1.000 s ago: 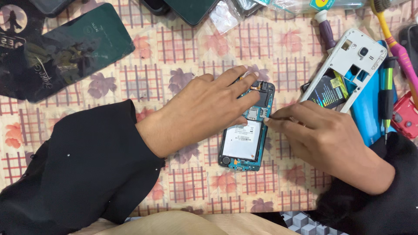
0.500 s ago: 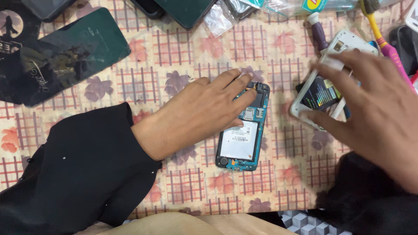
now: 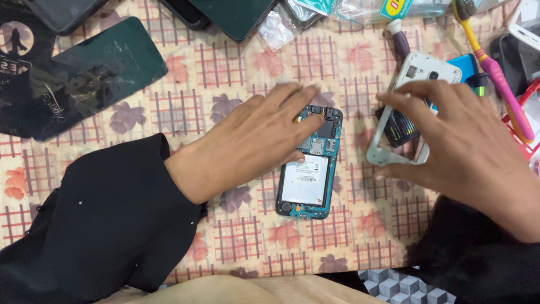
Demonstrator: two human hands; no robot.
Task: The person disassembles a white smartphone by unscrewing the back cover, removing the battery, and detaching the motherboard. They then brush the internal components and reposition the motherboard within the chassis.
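The head camera looks straight down on a table covered with a checked, flowered cloth (image 3: 236, 62).

Near the middle of the frame lies an opened phone (image 3: 309, 169), face down, with its back taken off: a blue-green circuit board with small parts at the top end and a pale rectangular plate below. The left hand (image 3: 253, 141) comes in from the lower left out of a black sleeve (image 3: 95, 225). It lies flat with the fingers stretched and loosely spread; its fingertips rest on the upper left part of the phone, pressing rather than gripping. It holds nothing closed in the palm.

Right of the phone, in the centre right of the frame, the right hand (image 3: 467, 152) is wide open with the fingers spread and curved downward. Its fingertips touch a white phone frame (image 3: 419, 73) that lies tilted on the cloth, just beside the phone but apart from it. Whether the fingers have actually taken hold of the frame I cannot tell; the hand is blurred. A dark battery (image 3: 396, 129) shows through the frame's opening.

At the upper left of the frame lie dark phone back covers (image 3: 90, 73). Along the top edge are more dark covers and clear plastic bags (image 3: 275, 25). At the upper right lies a pink and yellow toothbrush (image 3: 495, 67), near a blue flat thing (image 3: 469, 65).
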